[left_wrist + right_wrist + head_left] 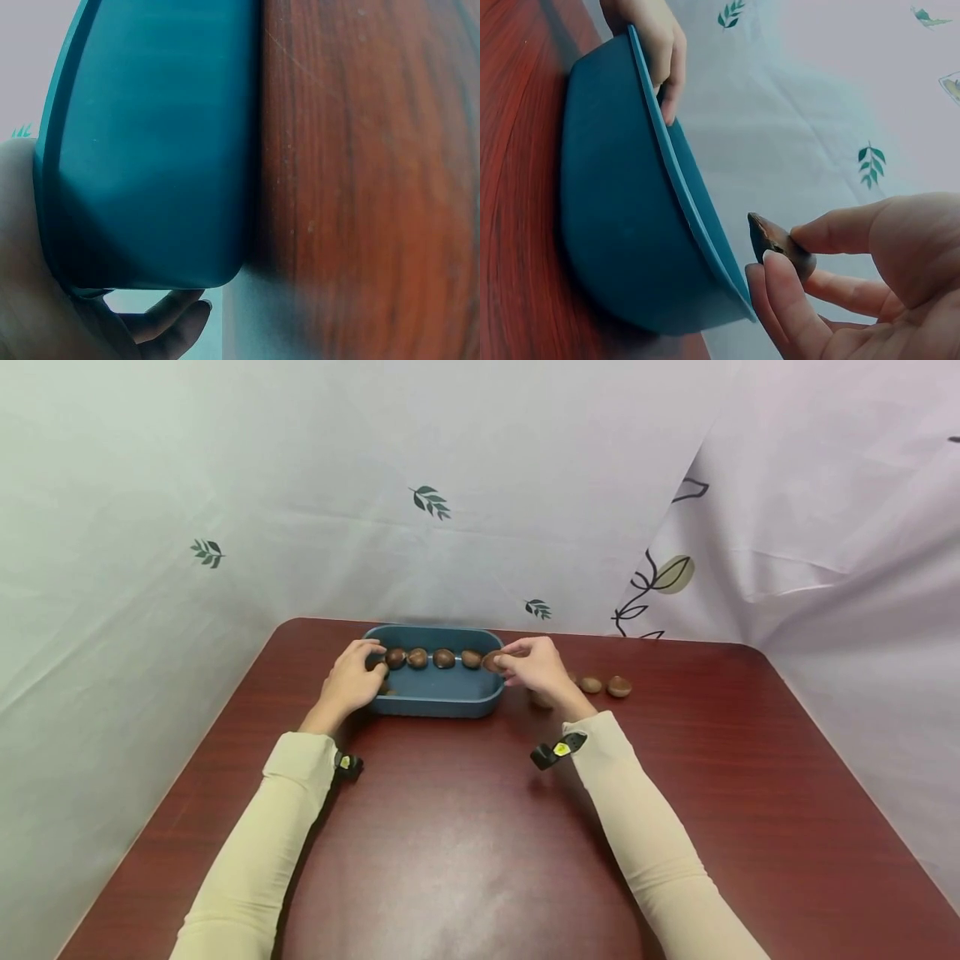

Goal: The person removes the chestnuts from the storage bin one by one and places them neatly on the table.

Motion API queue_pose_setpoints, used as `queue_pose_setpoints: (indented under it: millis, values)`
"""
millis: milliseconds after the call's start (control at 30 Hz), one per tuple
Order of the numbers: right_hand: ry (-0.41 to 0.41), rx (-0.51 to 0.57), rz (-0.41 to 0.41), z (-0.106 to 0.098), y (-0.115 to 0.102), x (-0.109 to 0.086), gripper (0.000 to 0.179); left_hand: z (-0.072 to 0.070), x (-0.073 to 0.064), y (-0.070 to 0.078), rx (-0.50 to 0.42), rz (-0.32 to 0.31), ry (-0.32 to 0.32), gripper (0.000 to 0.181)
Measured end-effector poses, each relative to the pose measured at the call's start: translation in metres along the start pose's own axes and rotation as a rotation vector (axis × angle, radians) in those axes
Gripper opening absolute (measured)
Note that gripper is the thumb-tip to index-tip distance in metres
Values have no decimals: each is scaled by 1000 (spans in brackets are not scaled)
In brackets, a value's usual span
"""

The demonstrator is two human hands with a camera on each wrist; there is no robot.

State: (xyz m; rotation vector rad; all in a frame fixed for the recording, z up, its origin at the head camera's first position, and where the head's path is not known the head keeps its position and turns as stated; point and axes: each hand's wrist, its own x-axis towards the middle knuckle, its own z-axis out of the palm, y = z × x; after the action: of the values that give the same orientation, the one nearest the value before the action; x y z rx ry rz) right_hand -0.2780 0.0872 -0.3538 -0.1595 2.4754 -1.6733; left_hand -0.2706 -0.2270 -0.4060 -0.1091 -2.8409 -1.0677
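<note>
A blue rectangular container (431,706) stands on the table. My left hand (352,677) grips its left end, with the thumb over the rim and, in the left wrist view, fingers (176,322) along the outside of the end wall. Over the container's right end, my right hand (536,668) pinches a brown chestnut (780,247) between thumb and fingertips, its pointed tip facing away from the palm. Several chestnuts (444,658) form a row along the far side inside the container. Part of the left end's inside is hidden behind my left hand.
More chestnuts (618,687) lie on the reddish-brown table (450,827) to the container's right, some partly behind my right hand and wrist. A pale cloth with leaf prints (465,568) hangs behind the table's far edge.
</note>
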Motion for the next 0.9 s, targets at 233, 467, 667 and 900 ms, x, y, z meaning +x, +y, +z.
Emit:
queue_pose_setpoints:
  millis: [233,467,667,900]
  values:
    - [12,0,-1,-13,7,-5,24,0,0,0,4,2,9,41]
    - [26,-23,-13,-26,16,-8,26,0,-1,0,5,7,6,41]
    - [36,-22,4,-41,23,-14,25,0,-1,0,3,7,0,42]
    - [48,-34,73,-57,35,-16,27,-1,-2,2,1,7,1,42]
